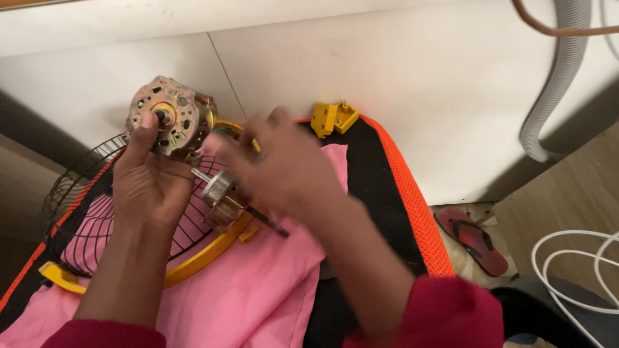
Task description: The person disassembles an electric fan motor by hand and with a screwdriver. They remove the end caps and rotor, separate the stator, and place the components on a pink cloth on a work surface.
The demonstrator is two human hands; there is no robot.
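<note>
The left hand (147,177) grips a round, perforated metal motor housing (171,116), raised above a black wire fan guard (84,193) (yellow-rimmed). The right hand (284,171), blurred, closes on a cylindrical steel rotor (222,193) with shaft, over pink cloth (258,290).

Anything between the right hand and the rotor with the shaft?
Nothing visible. The right hand is right at the rotor, fingers apparently on it, though blurred. The left hand holds the motor housing above the fan guard, off to the side.
</note>
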